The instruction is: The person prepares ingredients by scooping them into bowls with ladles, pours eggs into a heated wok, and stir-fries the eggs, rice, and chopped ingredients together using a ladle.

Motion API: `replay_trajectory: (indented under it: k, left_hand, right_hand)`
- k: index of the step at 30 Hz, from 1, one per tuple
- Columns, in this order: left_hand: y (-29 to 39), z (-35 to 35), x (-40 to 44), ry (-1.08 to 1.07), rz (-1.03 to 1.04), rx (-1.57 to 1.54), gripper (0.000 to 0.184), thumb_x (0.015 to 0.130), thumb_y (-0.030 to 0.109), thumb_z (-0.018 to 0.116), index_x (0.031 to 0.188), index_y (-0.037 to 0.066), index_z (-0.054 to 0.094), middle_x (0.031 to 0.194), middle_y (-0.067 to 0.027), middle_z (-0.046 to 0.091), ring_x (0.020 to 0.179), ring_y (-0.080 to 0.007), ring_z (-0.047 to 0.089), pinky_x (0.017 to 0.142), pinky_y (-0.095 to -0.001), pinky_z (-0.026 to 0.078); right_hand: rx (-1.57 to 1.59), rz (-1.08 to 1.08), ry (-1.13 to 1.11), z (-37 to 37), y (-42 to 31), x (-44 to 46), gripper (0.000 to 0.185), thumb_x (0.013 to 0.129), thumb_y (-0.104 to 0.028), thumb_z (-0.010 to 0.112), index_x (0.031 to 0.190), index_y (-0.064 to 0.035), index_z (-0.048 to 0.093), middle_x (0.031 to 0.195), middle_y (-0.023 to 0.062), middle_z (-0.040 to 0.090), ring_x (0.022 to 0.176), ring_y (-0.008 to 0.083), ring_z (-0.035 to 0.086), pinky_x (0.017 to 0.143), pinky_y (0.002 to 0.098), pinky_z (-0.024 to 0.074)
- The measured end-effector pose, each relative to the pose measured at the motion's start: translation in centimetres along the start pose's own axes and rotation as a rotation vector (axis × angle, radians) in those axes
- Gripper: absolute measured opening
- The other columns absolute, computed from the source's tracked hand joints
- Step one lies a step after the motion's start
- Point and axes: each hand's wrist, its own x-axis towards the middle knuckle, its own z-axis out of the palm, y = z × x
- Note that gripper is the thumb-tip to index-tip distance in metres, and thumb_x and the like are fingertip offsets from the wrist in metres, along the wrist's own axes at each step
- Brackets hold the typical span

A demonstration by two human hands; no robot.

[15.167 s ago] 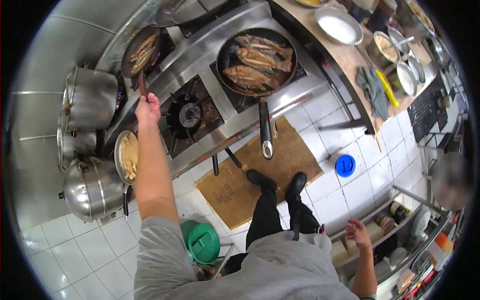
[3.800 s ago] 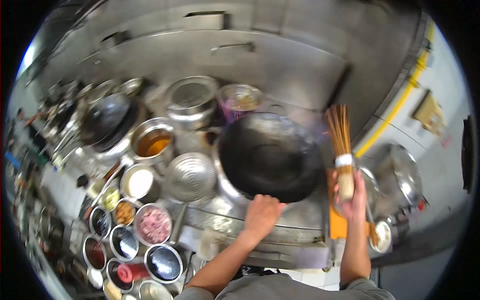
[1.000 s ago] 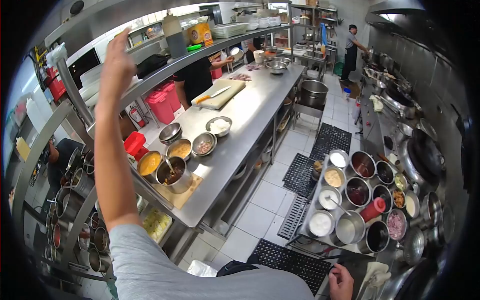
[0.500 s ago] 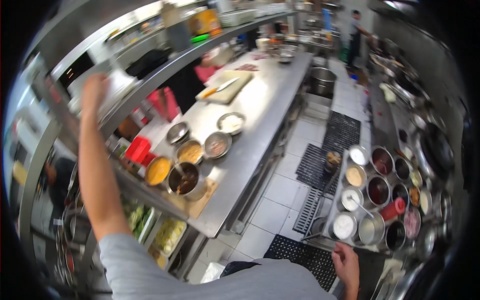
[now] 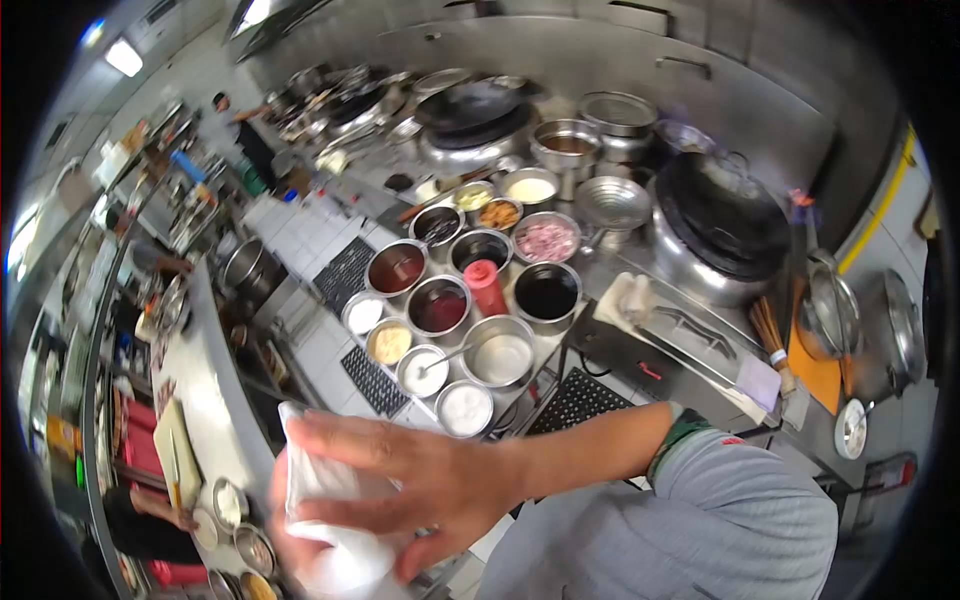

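My right hand (image 5: 440, 485) reaches across in front of me, its spread fingers pressed over a crumpled white sheet (image 5: 345, 560), paper or thin cloth; I cannot tell which. Behind the sheet's left edge shows a blurred part of my left hand (image 5: 284, 510), also gripping it; the rest of that hand is hidden. Just beyond my hands stand steel pots of white powder (image 5: 465, 408) and a pot with a ladle (image 5: 498, 352). A red squeeze bottle (image 5: 484, 288) stands among the sauce pots.
Woks (image 5: 720, 220) line the stove. A steel counter (image 5: 215, 375) at left bears a cutting board (image 5: 178, 440) and knife. Beside it is a co-worker's hand (image 5: 185, 518); another person (image 5: 252, 140) stands far back. Black mats (image 5: 372, 380) lie on the tiled floor.
My view has swung right from the counter toward the stove. My left hand has come down from the shelf, and my right hand has come across to the white sheet.
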Motion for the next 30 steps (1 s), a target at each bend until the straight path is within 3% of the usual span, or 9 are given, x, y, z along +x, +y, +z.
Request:
replay_trajectory:
  k: [2,5,9,10,14,19,24,27,30]
  left_hand:
    - [-9.1,8.7,1.6,-0.065,0.277,-0.306,0.082,0.095,0.059,0.048,0.157,0.010,0.023,0.156,-0.0125,0.031,0.140,-0.0307,0.035,0.114,-0.0453,0.032]
    - [-11.4,13.5,2.2,0.084,-0.110,-0.194,0.118,0.084,0.074,0.056,0.160,0.014,-0.011,0.164,-0.0118,0.008,0.151,-0.0280,0.017,0.120,-0.0453,0.021]
    - [-16.5,15.9,3.7,-0.083,-0.201,-0.175,0.107,0.090,0.074,0.047,0.160,0.013,-0.005,0.166,-0.0102,0.008,0.152,-0.0284,0.014,0.122,-0.0464,0.017]
    - [-17.3,16.2,4.0,-0.095,-0.210,-0.165,0.104,0.091,0.074,0.045,0.161,0.013,-0.003,0.166,-0.0098,0.008,0.153,-0.0285,0.013,0.122,-0.0467,0.016]
    - [-19.8,15.9,2.5,0.014,-0.309,-0.180,0.089,0.099,0.062,0.043,0.161,0.014,0.002,0.164,-0.0101,0.014,0.152,-0.0275,0.015,0.122,-0.0443,0.015]
    - [-20.2,16.7,1.0,0.108,-0.337,-0.641,0.075,0.106,0.055,0.035,0.161,0.011,0.011,0.159,-0.0100,0.028,0.148,-0.0234,0.022,0.122,-0.0414,0.014]
    - [-20.6,17.9,-1.9,0.353,-0.145,-0.633,0.071,0.108,0.045,0.035,0.162,0.016,0.000,0.167,-0.0093,0.007,0.154,-0.0234,0.011,0.123,-0.0420,0.015]
    - [-16.5,17.1,-5.0,0.259,-0.177,-0.083,0.073,0.107,0.031,0.044,0.161,0.015,-0.002,0.168,-0.0107,0.001,0.155,-0.0239,0.004,0.122,-0.0449,0.019]
    - [-14.8,14.6,-10.0,0.420,-0.087,0.196,0.076,0.105,0.027,0.047,0.161,0.011,-0.002,0.168,-0.0125,0.000,0.154,-0.0258,-0.003,0.122,-0.0447,0.019]
  right_hand:
    - [-0.133,0.081,0.095,-1.5,0.6,-1.4,0.061,0.098,-0.033,0.056,0.144,0.0054,0.045,0.156,0.0341,0.026,0.143,0.0423,0.035,0.113,0.0513,0.0333]
    - [-0.256,0.229,0.207,-4.5,2.0,-5.0,0.042,0.088,-0.011,0.067,0.125,0.0066,0.058,0.148,0.0270,0.042,0.134,0.0410,0.048,0.105,0.0438,0.0441]
    - [0.090,0.564,0.219,-8.0,4.3,-11.1,0.038,0.084,-0.016,0.070,0.119,-0.0039,0.062,0.143,0.0186,0.048,0.130,0.0390,0.049,0.104,0.0424,0.0466]
    - [-0.207,0.390,0.149,-9.4,4.8,-11.8,0.038,0.084,-0.013,0.071,0.119,-0.0013,0.062,0.144,0.0216,0.048,0.135,0.0395,0.045,0.108,0.0475,0.0400]
    - [-0.144,0.441,-0.223,-10.0,4.3,-15.9,0.075,0.087,-0.055,0.067,0.133,0.0035,0.053,0.139,0.0230,0.050,0.135,0.0424,0.043,0.115,0.0571,0.0259]
    - [0.175,0.592,-0.043,-6.9,6.6,-19.2,0.025,0.096,-0.027,0.061,0.098,-0.0030,0.065,0.083,0.0160,0.067,0.078,0.0383,0.066,0.073,0.0434,0.0502]
    - [0.337,0.974,0.220,-3.6,6.4,-16.3,0.039,0.105,-0.034,0.050,0.102,0.0033,0.062,0.089,0.0142,0.069,0.080,0.0278,0.068,0.072,0.0413,0.0519]
    - [0.756,1.287,0.260,-4.2,7.7,-12.7,0.044,0.107,-0.037,0.046,0.113,0.0050,0.058,0.111,0.0129,0.065,0.099,0.0230,0.064,0.086,0.0354,0.0500]
    - [0.522,0.861,-0.330,-3.0,4.8,-12.0,0.038,0.104,-0.031,0.050,0.107,0.0063,0.060,0.101,0.0157,0.069,0.095,0.0271,0.067,0.084,0.0384,0.0523]
